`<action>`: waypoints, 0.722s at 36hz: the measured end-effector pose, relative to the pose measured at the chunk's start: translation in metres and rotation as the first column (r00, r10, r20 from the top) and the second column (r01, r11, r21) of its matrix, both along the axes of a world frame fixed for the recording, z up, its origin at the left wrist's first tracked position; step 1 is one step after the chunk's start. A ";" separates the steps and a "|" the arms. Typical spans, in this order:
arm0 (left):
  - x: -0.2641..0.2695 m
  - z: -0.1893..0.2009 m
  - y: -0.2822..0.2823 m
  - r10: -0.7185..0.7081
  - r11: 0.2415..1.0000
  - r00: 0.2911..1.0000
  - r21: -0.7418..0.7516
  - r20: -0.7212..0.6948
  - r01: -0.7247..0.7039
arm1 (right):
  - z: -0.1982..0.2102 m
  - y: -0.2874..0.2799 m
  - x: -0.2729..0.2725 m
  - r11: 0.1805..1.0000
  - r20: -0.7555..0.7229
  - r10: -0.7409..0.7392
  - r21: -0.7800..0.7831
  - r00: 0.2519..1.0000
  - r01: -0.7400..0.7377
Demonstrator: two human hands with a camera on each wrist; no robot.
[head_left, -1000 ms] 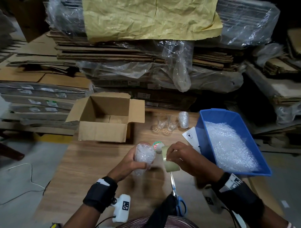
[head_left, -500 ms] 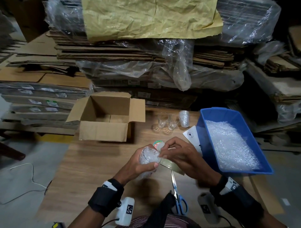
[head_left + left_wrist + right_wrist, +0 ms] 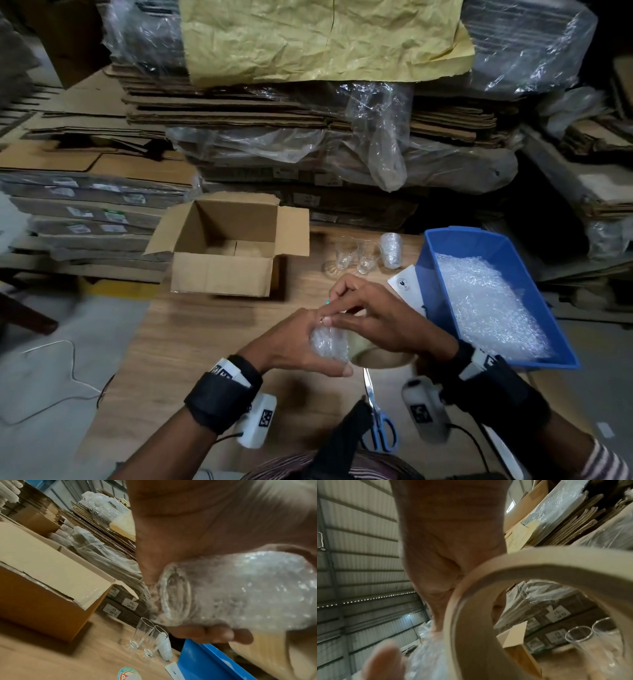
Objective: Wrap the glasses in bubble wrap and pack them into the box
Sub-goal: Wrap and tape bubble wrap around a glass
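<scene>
My left hand point(image 3: 308, 342) grips a glass wrapped in bubble wrap point(image 3: 327, 346) over the middle of the wooden table point(image 3: 205, 342). In the left wrist view the wrapped glass point(image 3: 240, 591) lies tilted, its base towards the camera. My right hand point(image 3: 346, 310) reaches over it, with fingertips pressing on the wrap. A beige tape roll point(image 3: 380, 359) hangs under its palm, with a finger through the tape roll point(image 3: 505, 588). The open cardboard box point(image 3: 222, 277) stands at the back left. Two bare glasses point(image 3: 342, 257) point(image 3: 366, 260) and another wrapped glass point(image 3: 390, 250) stand behind my hands.
A blue bin point(image 3: 442, 270) holding bubble wrap point(image 3: 486, 301) sits at the right, with a white card point(image 3: 404, 284) beside it. Scissors point(image 3: 376, 411) lie near the table's front edge. Stacked flat cardboard point(image 3: 274, 113) rises behind the table.
The right hand has brought the tape roll in from beside the wrapped glass and now lies over it. Both hands have come lower and nearer to me, and the glass has tipped sideways.
</scene>
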State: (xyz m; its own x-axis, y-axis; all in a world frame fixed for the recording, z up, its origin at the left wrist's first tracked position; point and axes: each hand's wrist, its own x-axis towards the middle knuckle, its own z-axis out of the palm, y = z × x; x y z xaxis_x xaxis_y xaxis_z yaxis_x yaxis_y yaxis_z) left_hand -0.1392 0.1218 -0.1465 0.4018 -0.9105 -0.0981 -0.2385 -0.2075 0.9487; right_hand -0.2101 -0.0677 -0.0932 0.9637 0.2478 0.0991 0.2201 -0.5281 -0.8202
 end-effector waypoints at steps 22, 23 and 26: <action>-0.006 -0.017 0.002 0.122 0.993 0.985 0.022 -0.126 -0.120 | -0.022 -0.002 0.010 0.996 -0.304 -0.016 0.078 0.953 0.042; -0.005 -0.018 0.002 0.126 0.992 0.987 0.017 -0.100 -0.125 | -0.017 -0.007 0.010 0.992 -0.339 -0.003 0.120 0.941 0.047; -0.003 -0.019 0.004 0.157 0.987 0.984 -0.015 -0.089 -0.159 | -0.003 -0.030 0.008 0.970 -0.405 -0.044 0.202 0.913 0.136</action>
